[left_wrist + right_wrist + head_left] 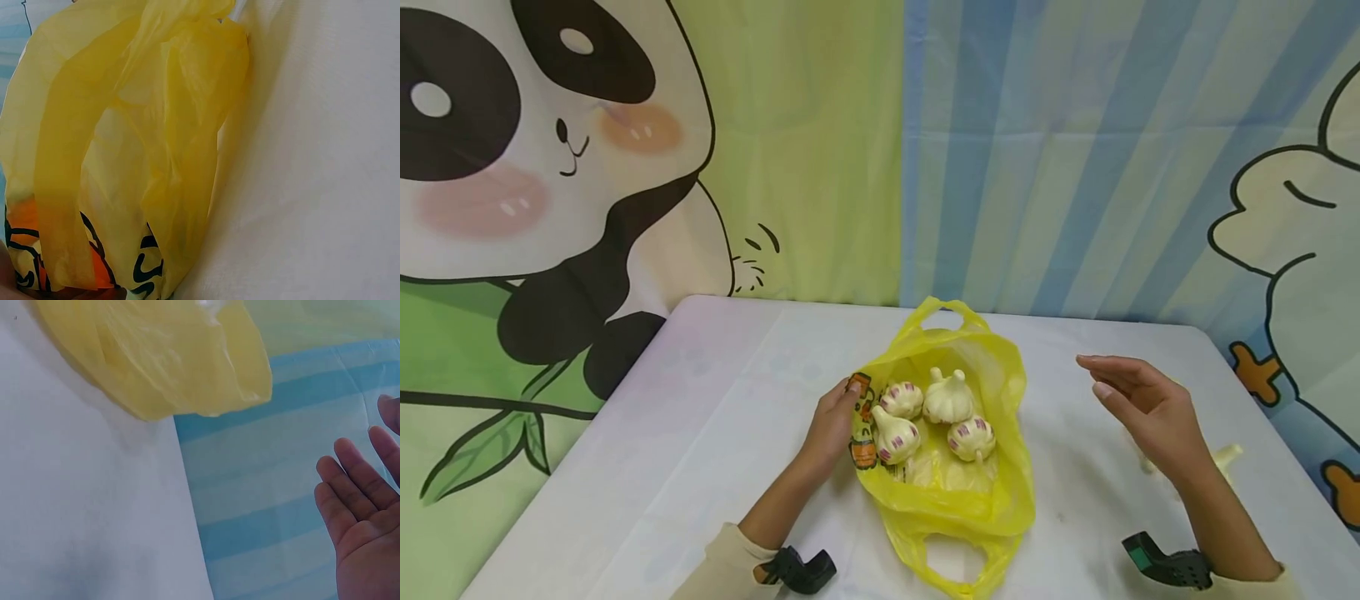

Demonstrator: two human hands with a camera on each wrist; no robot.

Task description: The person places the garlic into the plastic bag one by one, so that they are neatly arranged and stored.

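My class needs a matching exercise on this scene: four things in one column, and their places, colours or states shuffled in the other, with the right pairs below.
Column one
1. Plastic bag
2. Four garlic bulbs
3. Left hand
4. Right hand

Column two
A. Holding the bag's edge
B. Raised, apart from the bag
C. Yellow, mouth open
D. Grouped inside the bag

Pairs: 1-C, 2-D, 3-A, 4-B
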